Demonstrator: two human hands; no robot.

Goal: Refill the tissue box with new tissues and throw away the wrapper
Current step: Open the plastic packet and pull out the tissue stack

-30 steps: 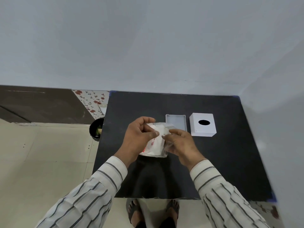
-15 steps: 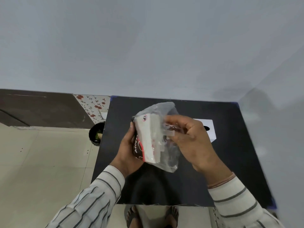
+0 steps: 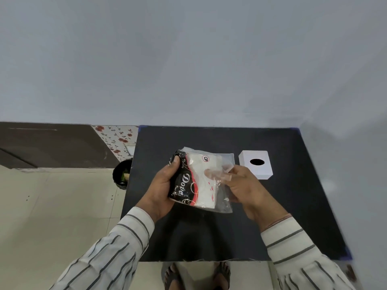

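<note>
1. A plain grey wall is seen behind a black table [image 3: 293, 206]; pale floor tiles lie off to the left.
2. Well left of the left hand, down on the floor against the table's edge, a dark bin [image 3: 122, 173] is spotted. It is probably kept there for the wrapper.
3. The left hand [image 3: 161, 189] is curled around the printed black end of the tissue pack [image 3: 194, 181], thumb pressed on top. The pack is held up above the table, likely so it is steadied while being opened.
4. Between the two hands the white tissues [image 3: 204, 185] are seen through the clear wrapper [image 3: 225, 203]; they are not out yet.
5. The right hand [image 3: 245, 187] is closed on the loose clear film at the pack's open end, fingertips pushed under the plastic. The wrapper is judged to be about to be peeled off.
6. Just beyond the right hand, a grey tray-like base [image 3: 227, 158] is glimpsed behind the pack, mostly hidden.
7. Further right of that hand, the white tissue box cover [image 3: 256, 164] is set down with its oval slot upward, apart from the base, presumably left off so the refill can be dropped in.
</note>
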